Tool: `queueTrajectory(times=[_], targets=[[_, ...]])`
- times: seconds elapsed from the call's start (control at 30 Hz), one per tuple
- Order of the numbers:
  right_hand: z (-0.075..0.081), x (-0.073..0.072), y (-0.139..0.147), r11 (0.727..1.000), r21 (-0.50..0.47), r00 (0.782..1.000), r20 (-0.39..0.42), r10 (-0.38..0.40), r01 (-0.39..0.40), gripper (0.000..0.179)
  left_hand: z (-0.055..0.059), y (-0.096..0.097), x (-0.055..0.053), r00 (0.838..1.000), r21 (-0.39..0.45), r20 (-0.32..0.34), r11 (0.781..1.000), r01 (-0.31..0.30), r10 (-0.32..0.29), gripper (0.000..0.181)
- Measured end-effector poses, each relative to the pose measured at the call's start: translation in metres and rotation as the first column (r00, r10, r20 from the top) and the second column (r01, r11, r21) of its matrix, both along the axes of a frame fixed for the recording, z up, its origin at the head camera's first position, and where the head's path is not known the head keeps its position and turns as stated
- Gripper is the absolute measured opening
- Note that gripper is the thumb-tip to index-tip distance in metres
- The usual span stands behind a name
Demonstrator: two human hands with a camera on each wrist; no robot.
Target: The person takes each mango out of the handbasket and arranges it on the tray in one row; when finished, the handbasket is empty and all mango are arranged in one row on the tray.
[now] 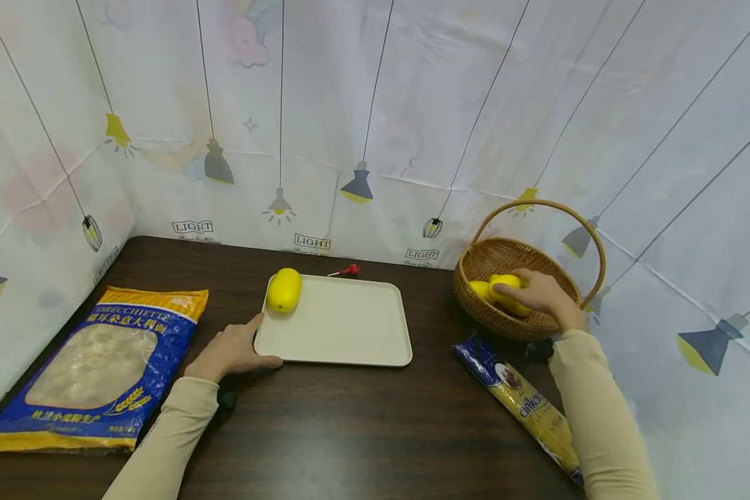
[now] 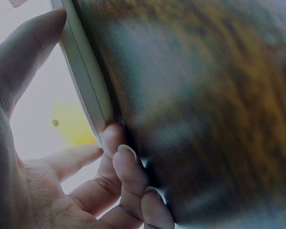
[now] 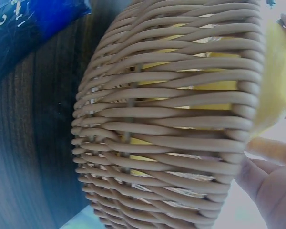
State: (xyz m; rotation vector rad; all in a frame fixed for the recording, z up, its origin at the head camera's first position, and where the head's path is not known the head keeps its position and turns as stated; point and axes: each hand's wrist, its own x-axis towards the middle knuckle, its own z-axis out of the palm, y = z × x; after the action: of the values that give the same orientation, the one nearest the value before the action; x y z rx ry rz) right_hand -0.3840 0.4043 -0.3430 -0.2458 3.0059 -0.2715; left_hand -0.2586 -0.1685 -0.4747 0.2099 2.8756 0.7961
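At the left end of a white tray, my left hand grips the near corner. In the left wrist view the thumb and a fingertip meet the tray's rim. A smooth, oval yellow fruit like a mango lies on the tray's far left corner. Over on the right, my right hand reaches into a wicker basket and holds a yellow fruit. More yellow fruit lies beside it in the basket. The weave partly hides the fruit in the right wrist view.
A blue and yellow bag of orecchiette lies at the left. A long pasta packet lies below the basket, next to the right forearm. A red lollipop is behind the tray. The basket's handle arches above the right hand.
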Motion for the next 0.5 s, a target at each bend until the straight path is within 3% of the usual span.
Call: queueTrajectory(times=[0.5], targets=[[0.014,0.007,-0.013,0.998,-0.059,0.993,-0.117,0.028,-0.035,0.086,-0.002,0.0,0.0,1.0,0.001,0.005,1.0,-0.012,0.012,0.111]])
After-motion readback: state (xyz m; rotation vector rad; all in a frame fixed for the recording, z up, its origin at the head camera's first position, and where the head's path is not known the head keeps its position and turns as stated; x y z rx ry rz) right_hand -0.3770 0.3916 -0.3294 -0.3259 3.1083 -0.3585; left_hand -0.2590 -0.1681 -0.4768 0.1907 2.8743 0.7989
